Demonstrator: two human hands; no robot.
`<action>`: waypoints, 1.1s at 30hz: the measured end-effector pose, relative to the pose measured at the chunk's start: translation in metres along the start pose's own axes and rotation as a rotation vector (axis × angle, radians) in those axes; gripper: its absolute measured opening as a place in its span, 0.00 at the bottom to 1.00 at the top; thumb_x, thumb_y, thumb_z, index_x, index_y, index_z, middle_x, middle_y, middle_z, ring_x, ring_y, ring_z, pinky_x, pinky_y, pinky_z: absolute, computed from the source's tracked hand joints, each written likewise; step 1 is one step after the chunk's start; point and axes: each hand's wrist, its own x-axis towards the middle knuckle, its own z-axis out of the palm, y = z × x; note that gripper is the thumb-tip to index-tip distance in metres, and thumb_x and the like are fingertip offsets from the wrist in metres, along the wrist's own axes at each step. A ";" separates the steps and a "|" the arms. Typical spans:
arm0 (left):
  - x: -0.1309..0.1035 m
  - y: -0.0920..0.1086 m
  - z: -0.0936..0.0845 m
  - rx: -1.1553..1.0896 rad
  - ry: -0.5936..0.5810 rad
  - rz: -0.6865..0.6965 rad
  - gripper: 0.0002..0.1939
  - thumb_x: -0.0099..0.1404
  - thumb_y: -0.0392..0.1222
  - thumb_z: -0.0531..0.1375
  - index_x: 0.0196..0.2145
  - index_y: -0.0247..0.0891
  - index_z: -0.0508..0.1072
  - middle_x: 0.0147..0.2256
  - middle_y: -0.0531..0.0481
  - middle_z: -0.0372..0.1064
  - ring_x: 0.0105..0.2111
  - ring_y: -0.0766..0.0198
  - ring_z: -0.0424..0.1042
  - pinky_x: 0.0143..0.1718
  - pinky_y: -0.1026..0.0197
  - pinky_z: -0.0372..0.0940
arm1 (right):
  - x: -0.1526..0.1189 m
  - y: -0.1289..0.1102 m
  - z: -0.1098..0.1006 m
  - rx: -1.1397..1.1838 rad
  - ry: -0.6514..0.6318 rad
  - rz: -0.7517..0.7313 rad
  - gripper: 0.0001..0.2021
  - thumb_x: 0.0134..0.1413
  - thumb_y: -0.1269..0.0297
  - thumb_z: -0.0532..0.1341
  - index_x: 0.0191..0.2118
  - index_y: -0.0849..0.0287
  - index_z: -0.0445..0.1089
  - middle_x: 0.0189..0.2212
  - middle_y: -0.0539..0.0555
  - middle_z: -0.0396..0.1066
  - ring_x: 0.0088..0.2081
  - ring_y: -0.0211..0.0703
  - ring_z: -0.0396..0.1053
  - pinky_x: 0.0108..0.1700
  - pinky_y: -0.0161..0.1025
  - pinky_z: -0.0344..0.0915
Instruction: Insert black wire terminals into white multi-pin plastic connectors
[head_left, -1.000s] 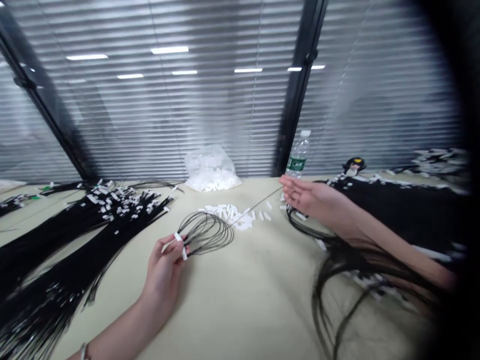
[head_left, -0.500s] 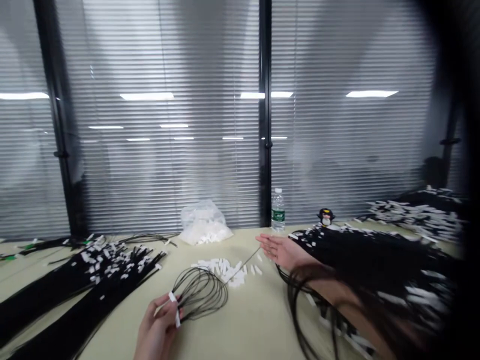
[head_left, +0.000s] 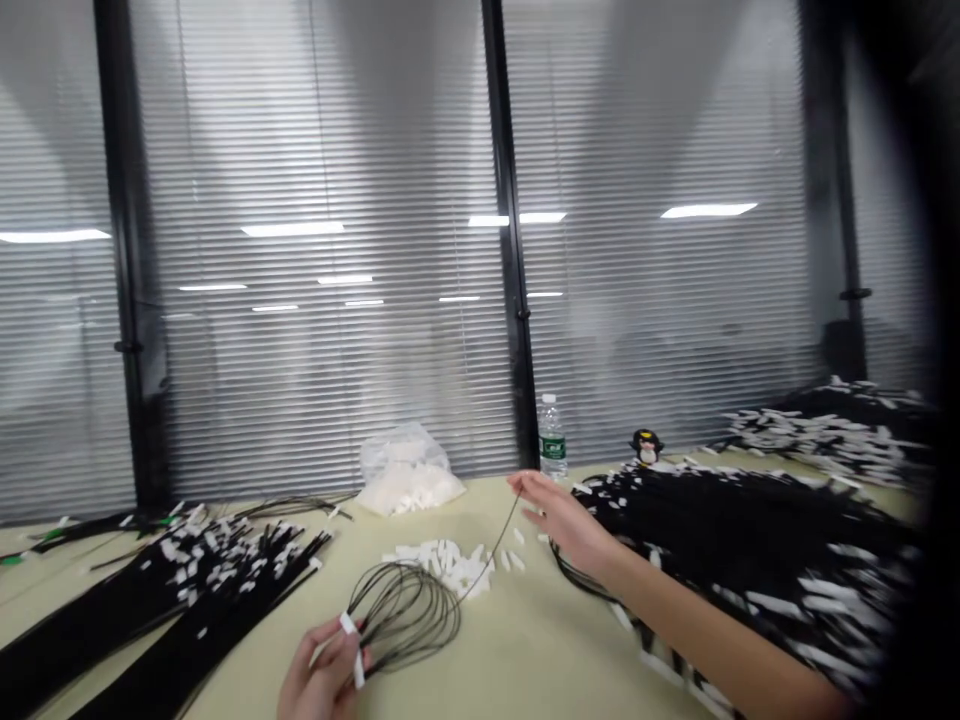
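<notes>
My left hand [head_left: 322, 668] pinches a white strip [head_left: 350, 640] at the left side of the black cable loops [head_left: 409, 615], over the near middle of the table [head_left: 540, 650]. Well apart, farther right, my right hand [head_left: 571, 528] grips a thin strand [head_left: 504, 535] rising from the loops.

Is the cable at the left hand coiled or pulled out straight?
Mostly coiled: black loops fan out from the white piece in the left hand, while one strand runs nearly straight up to the right hand.
</notes>
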 end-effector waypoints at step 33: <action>-0.080 0.020 0.038 0.067 -0.518 -0.344 0.07 0.56 0.31 0.61 0.34 0.38 0.70 0.33 0.50 0.72 0.25 0.68 0.69 0.31 0.65 0.65 | -0.105 -0.015 0.076 -1.315 -0.665 -0.836 0.07 0.51 0.78 0.53 0.35 0.62 0.63 0.33 0.52 0.62 0.36 0.43 0.58 0.41 0.43 0.59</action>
